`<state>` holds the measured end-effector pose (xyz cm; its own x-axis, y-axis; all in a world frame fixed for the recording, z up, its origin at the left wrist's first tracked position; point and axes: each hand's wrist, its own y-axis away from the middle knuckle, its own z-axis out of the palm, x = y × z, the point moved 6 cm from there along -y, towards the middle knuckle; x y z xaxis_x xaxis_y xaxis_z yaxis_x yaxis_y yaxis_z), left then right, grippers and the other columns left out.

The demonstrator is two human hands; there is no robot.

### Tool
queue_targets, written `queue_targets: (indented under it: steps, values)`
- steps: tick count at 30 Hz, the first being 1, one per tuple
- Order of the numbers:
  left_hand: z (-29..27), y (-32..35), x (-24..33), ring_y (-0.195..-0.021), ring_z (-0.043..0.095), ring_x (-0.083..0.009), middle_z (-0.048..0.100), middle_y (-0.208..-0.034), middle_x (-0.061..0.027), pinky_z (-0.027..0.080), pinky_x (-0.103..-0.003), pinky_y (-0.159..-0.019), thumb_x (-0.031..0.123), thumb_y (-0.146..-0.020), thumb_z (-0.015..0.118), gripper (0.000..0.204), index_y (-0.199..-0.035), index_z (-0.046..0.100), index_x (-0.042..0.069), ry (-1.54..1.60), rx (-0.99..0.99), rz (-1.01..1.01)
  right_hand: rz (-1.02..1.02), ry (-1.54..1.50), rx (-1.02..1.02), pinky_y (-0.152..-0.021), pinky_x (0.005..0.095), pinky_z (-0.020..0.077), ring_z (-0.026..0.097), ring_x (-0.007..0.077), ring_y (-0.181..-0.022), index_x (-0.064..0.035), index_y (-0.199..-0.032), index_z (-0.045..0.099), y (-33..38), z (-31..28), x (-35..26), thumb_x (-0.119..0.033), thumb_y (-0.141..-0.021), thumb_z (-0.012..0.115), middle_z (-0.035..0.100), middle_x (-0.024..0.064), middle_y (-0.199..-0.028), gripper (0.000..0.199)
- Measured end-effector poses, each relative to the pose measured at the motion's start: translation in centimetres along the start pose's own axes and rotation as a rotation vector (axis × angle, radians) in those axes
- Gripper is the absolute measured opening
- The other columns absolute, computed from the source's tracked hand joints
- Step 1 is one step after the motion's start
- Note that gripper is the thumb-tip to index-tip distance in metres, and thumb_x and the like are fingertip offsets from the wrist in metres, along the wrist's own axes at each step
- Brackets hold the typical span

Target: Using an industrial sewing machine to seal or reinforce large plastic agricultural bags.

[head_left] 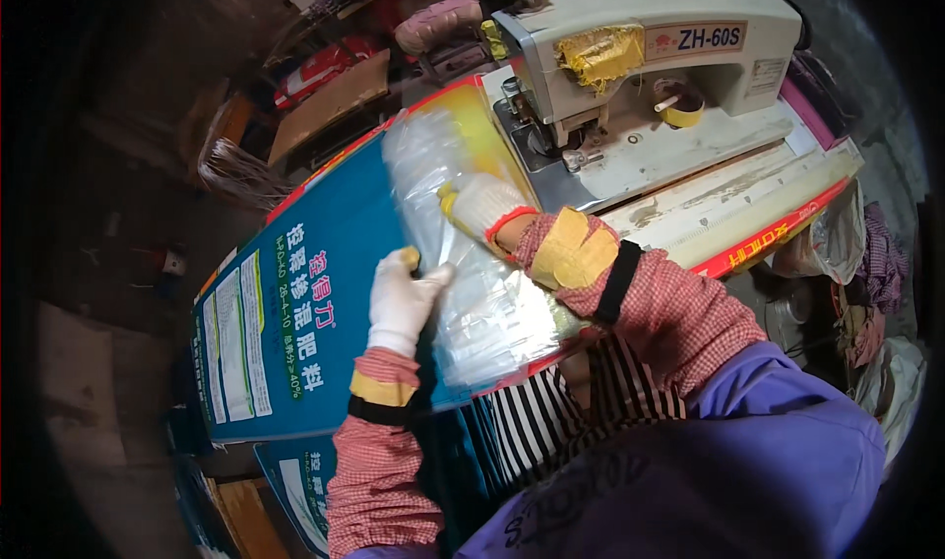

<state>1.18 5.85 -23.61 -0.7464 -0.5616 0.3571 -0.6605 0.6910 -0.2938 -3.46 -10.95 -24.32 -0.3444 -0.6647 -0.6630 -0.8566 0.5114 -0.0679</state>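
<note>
Head view: the gloved left hand (402, 303) is resting open on a blue printed sack (345, 215), its spread thumb reaching the edge of clear plastic (492, 313). The gloved right hand (484, 205) is lying on that plastic, fingers curled; whether it is gripping cannot be told. The plastic is crossing the sack from the table's (681, 222) near edge. Beyond, a white sewing machine (679, 8) is standing toward the table's far right corner.

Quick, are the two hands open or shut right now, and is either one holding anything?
Left hand: open, thumb spread at the edge of the plastic.
Right hand: on the plastic; can't tell if it's gripping.
</note>
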Motion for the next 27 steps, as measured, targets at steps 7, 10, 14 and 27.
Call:
queue_targets:
  steps: [7,10,14,27]
  values:
    - [1.5,-1.5,-3.1,-0.048,0.054,-0.0227,0.057,-0.058,-0.0092,0.045,-0.034,-0.050,0.017,-0.079,0.063,0.021,-0.085,0.058,-0.002,0.231,-0.026,-0.243,0.054,-0.417,0.039,-0.077,0.0394,0.0461,0.060,0.0331,-0.087,-0.0136,-0.101,0.066,1.2,0.1,-1.1,-0.034,-0.082,0.050,0.063,0.0162,-0.095,0.032]
    - [1.5,-1.2,-3.8,-0.046,0.046,-0.0082,0.052,-0.060,-0.0008,0.038,-0.020,-0.044,0.013,-0.085,0.059,0.013,-0.083,0.056,0.001,0.815,-0.117,-0.485,-0.084,-0.058,-0.040,-0.076,0.0391,0.0469,0.060,0.0340,-0.087,-0.0134,-0.098,0.067,2.2,-0.6,-3.3,-0.037,-0.082,0.049,0.063,0.0169,-0.094,0.033]
    - [-0.1,-0.8,-3.1,-0.052,0.049,-0.0085,0.053,-0.064,-0.0005,0.040,-0.021,-0.048,0.016,-0.086,0.059,0.015,-0.082,0.056,0.002,0.891,-0.113,-0.497,-0.301,0.178,-0.283,-0.073,0.0415,0.0479,0.062,0.0345,-0.082,-0.0128,-0.098,0.066,1.3,3.2,-5.8,-0.040,-0.081,0.049,0.064,0.0158,-0.092,0.036]
    - [-15.0,0.9,-5.9,-0.067,0.054,-0.0117,0.057,-0.079,-0.0053,0.045,-0.026,-0.062,0.015,-0.089,0.054,0.016,-0.079,0.056,0.002,1.248,0.201,-0.230,-0.001,0.402,-0.050,-0.068,0.0449,0.0477,0.061,0.0347,-0.073,-0.0100,-0.101,0.063,4.0,0.2,-3.1,-0.041,-0.078,0.056,0.063,0.0165,-0.078,0.039]
